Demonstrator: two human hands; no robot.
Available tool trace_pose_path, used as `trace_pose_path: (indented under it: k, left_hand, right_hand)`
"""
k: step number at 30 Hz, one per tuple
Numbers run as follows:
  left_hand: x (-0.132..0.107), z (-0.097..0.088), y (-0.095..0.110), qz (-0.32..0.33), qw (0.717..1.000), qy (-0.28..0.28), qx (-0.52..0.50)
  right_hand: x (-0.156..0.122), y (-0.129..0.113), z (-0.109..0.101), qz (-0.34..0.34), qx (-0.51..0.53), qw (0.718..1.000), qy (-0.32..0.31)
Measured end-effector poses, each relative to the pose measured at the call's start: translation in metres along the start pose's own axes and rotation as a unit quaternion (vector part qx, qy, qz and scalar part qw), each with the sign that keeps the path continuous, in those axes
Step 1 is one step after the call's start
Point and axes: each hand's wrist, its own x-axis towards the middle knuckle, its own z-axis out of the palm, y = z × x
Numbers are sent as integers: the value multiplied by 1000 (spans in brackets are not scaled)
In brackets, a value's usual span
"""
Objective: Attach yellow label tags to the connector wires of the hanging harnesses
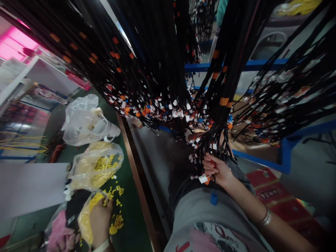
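Note:
My left hand (101, 218) is at the mouth of a clear plastic bag (85, 224) of small yellow plastic pieces. Its fingers are curled among the pieces, their tips hidden. My right hand (219, 171) is closed around the lower end of a black wire harness (220, 140) in front of my waist. A white connector (203, 179) and an orange one hang below its fingers, and something red shows between them. A blue connector (214, 198) dangles against the grey shirt. Loose yellow pieces (117, 224) lie beside the bag on the green table top (133, 210).
Dense black harnesses (157, 52) with many small connectors hang ahead. Another bag (97, 166) of yellow pieces, a white mug (107, 129) and a clear bag (78, 119) stand along the table. A blue frame (286, 154) is at right. Another person's hand (67, 241) shows at lower left.

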Motion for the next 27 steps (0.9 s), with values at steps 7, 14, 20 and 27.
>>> trace_pose_path:
  k: [7, 14, 20, 27]
  left_hand:
    - [24, 10, 10, 57, 994, 87, -19]
    - [18, 16, 14, 103, 988, 111, 0]
    - [4, 22, -11, 133, 988, 74, -8]
    - [-20, 23, -27, 122, 984, 7, -132]
  right_hand:
    - [1, 1, 0, -9, -36, 999, 17]
    - [-1, 3, 0, -15, -19, 1000, 16]
    - [0, 2, -1, -21, -33, 999, 19]
    - [0, 2, -1, -2, -15, 1000, 17]
